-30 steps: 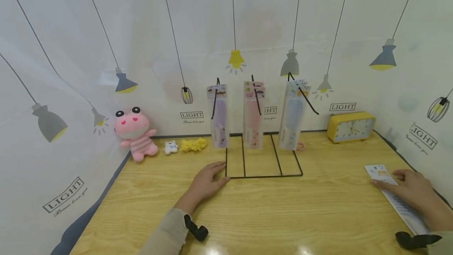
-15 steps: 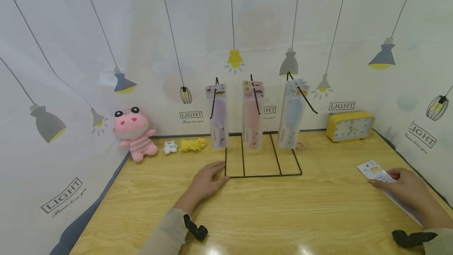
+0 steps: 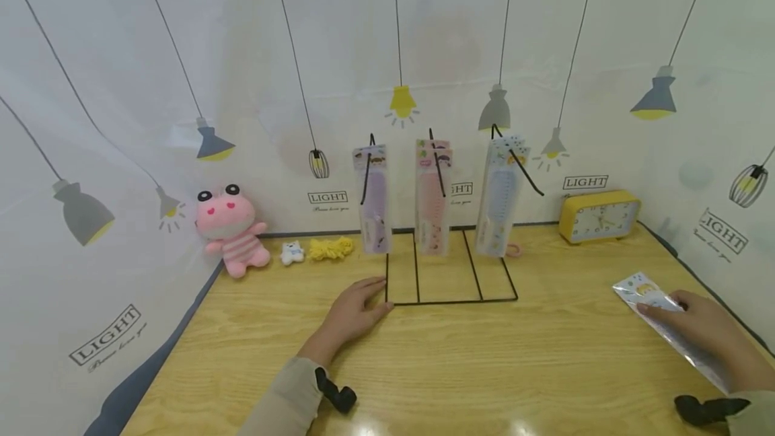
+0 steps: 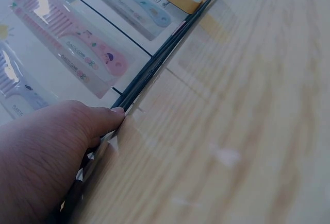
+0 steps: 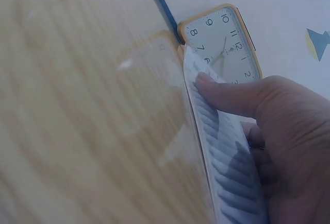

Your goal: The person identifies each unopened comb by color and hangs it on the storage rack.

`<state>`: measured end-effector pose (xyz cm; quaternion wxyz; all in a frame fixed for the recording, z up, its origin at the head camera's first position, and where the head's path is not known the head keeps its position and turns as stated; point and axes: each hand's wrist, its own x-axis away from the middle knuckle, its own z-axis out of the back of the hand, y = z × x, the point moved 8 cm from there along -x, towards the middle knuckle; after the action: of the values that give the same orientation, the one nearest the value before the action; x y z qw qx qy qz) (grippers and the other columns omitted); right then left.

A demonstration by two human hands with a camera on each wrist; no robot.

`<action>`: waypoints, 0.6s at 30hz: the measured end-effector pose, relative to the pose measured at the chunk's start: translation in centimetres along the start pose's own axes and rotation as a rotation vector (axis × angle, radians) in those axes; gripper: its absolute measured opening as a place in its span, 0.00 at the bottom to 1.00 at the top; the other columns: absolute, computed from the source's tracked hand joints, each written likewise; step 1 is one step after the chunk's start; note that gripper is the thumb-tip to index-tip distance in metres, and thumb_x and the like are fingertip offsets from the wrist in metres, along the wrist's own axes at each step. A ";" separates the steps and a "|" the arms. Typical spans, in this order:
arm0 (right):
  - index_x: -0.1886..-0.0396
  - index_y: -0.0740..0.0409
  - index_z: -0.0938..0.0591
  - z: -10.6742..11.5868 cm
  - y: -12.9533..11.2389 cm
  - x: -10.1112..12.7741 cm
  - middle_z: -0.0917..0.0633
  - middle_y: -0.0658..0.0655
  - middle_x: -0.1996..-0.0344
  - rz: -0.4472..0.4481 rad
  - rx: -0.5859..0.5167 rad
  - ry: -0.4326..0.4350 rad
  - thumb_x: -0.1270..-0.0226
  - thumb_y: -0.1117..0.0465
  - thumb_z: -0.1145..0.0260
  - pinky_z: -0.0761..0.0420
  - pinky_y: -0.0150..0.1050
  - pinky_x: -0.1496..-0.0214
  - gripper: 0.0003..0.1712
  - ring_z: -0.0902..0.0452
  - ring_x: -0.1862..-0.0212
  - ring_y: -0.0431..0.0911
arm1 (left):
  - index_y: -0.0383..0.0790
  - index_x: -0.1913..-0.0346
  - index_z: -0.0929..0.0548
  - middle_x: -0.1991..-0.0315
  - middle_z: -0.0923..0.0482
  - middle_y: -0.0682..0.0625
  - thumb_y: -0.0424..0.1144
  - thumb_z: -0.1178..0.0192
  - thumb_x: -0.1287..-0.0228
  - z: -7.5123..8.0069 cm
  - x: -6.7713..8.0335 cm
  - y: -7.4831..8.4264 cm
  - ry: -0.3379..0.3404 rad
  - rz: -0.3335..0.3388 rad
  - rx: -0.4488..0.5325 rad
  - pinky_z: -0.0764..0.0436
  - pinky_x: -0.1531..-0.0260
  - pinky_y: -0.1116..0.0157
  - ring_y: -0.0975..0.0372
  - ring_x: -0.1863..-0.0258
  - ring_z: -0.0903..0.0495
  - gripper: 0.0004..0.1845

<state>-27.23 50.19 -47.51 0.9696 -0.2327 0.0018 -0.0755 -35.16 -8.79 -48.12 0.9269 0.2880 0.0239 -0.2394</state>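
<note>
My right hand point(image 3: 705, 328) pinches a packaged comb point(image 3: 642, 291), its thumb on the clear front and the other fingers behind. In the right wrist view the packet point(image 5: 227, 167) tilts on edge close over the table, with comb teeth showing through. My left hand point(image 3: 354, 308) touches the left front corner of a black wire rack point(image 3: 451, 303), fingers fairly straight. Its thumb lies along the bar in the left wrist view; its other fingers are mostly hidden there. From the rack's hooks hang packaged combs: purple point(image 3: 375, 200), pink point(image 3: 432, 200) and blue point(image 3: 499, 200).
A yellow alarm clock point(image 3: 599, 217) stands at the back right. Along the back left are a pink plush toy point(image 3: 233, 231), a small white bear point(image 3: 292, 252) and a yellow yarn bundle point(image 3: 331, 247). A pink ring point(image 3: 514, 249) lies behind the rack.
The right hand has tightened its grip on the packaged comb and tipped it up from lying flatter, its far end shifting slightly left. The left hand and the rack stay put.
</note>
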 end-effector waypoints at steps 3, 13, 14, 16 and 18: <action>0.49 0.86 0.29 0.4 -0.2 0.0 0.22 0.81 0.57 0.039 0.029 0.025 0.29 0.36 0.41 0.21 0.57 0.62 0.47 0.23 0.61 0.67 | 0.46 0.27 0.29 0.27 0.34 0.53 0.57 0.42 0.28 0.0 0.0 0.1 0.000 -0.001 0.002 0.38 0.28 0.48 0.52 0.26 0.37 0.33; 0.45 0.84 0.29 1.3 -0.2 0.2 0.27 0.86 0.48 0.028 0.038 0.073 0.26 0.38 0.44 0.26 0.69 0.53 0.45 0.29 0.51 0.78 | 0.47 0.27 0.29 0.27 0.34 0.54 0.59 0.42 0.28 -0.3 0.0 -0.1 0.003 -0.009 -0.005 0.37 0.28 0.48 0.53 0.26 0.37 0.33; 0.45 0.83 0.28 1.4 -0.4 0.2 0.27 0.86 0.48 0.015 0.027 0.073 0.25 0.38 0.44 0.27 0.69 0.52 0.45 0.30 0.50 0.78 | 0.47 0.27 0.29 0.27 0.34 0.54 0.59 0.42 0.28 -0.2 0.0 -0.1 0.004 -0.008 -0.005 0.37 0.28 0.48 0.53 0.26 0.37 0.33; 0.44 0.82 0.28 1.7 -0.8 0.2 0.28 0.86 0.47 -0.005 -0.004 0.069 0.26 0.37 0.45 0.28 0.69 0.52 0.45 0.31 0.50 0.78 | 0.47 0.26 0.29 0.26 0.34 0.54 0.59 0.43 0.28 -0.2 -0.1 -0.1 0.007 -0.007 -0.005 0.37 0.28 0.49 0.54 0.26 0.37 0.33; 0.42 0.81 0.30 1.8 -1.4 0.1 0.30 0.86 0.45 -0.037 -0.043 0.059 0.26 0.35 0.45 0.28 0.69 0.51 0.47 0.32 0.48 0.78 | 0.47 0.26 0.29 0.26 0.34 0.54 0.59 0.43 0.28 -0.1 -0.1 -0.1 0.008 -0.004 -0.006 0.37 0.28 0.49 0.54 0.26 0.37 0.33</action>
<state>-27.23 49.75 -45.27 0.9623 -0.2512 0.0275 -0.1002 -35.30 -8.76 -48.20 0.9272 0.2861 0.0290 -0.2400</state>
